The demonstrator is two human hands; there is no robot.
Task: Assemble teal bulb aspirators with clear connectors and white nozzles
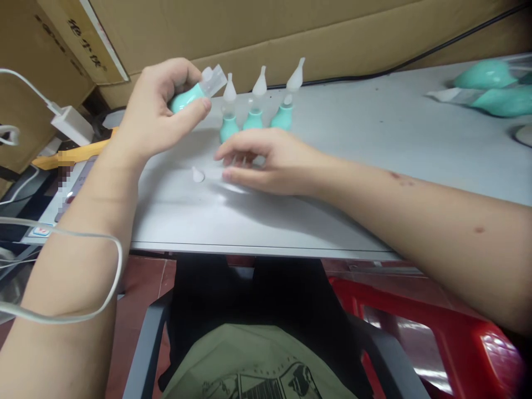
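Raised over the left of the table, my left hand (166, 105) is closed around a teal nasal aspirator (189, 100). Its clear nozzle section points up and to the right, with no white tip on its end. My right hand (266, 160) hovers low over the table, fingers loosely curled and apart from the thumb, with nothing plainly held. A small white tip (198, 174) lies on the tabletop just left of those fingers. Three nasal aspirators (254, 119) with teal bulbs and white tips stand in a row behind my right hand, which partly covers their bases.
More teal aspirators (494, 91) lie at the table's far right. Cardboard (332, 33) lines the back, with a black cable (415, 55) along it. A white charger (72, 124) stands at left, and a white cord (112, 244) loops across my left forearm. A red stool (457, 343) is below right.
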